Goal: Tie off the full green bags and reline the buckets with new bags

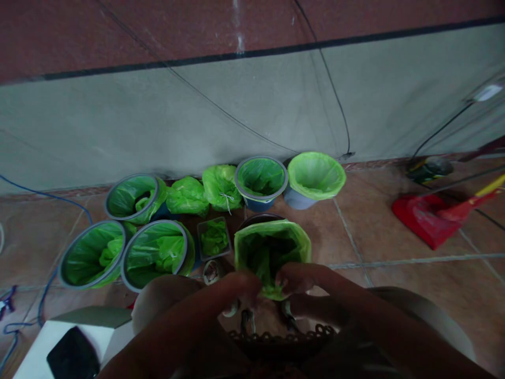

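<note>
Between my knees stands a bin lined with a light green plastic bag (272, 231), its mouth spread wide and its inside dark. My right hand (295, 278) pinches the near right edge of this bag. At the near left edge, my left hand (246, 288) is closed on the same bag; it is dim and slightly blurred, with its fingertips partly hidden. A fold of green plastic hangs inside, close to both hands. Just left of the bin, a small clear tub (214, 238) holds crumpled green plastic.
Several bag-lined bins stand around: a left group (92, 255), a grey-rimmed bin (261, 181) and a grey bin (303, 199) by the wall. Bundled green bags (187, 196) lie between them. A red dustpan (430, 218) is at right, a white box (35, 342) at lower left.
</note>
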